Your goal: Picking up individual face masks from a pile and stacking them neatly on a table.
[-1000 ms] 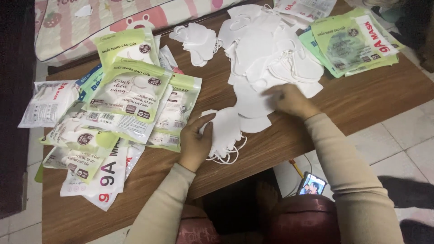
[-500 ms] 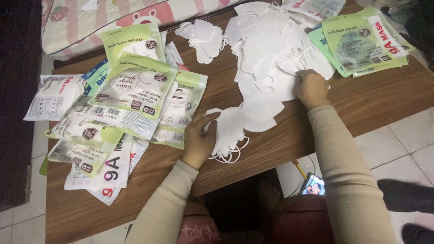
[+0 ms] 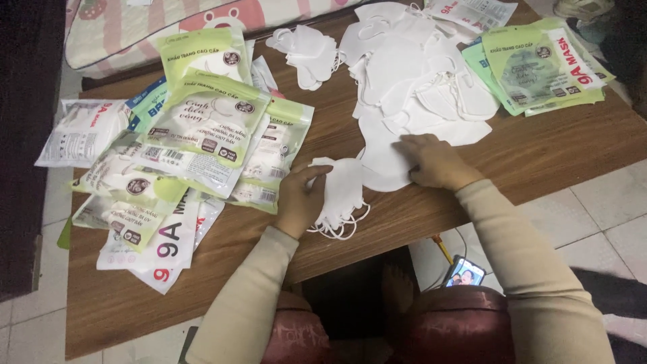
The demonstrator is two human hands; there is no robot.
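My left hand [image 3: 301,200] rests on a small stack of folded white face masks [image 3: 342,195] near the front edge of the wooden table [image 3: 526,158], fingers pinching its top edge. My right hand [image 3: 435,162] lies flat on a single white mask [image 3: 382,158] at the near end of a large loose pile of white masks [image 3: 414,74]. Both arms wear beige sleeves.
A heap of green-and-white mask packets [image 3: 195,128] covers the table's left side. More flat green packets [image 3: 539,64] lie at the far right. A few white masks [image 3: 306,48] sit at the back centre. A phone [image 3: 464,271] lies on the tiled floor below the table.
My right hand has come back from the far pile toward me, dragging one white mask to beside the small stack. My left hand stays on the stack.
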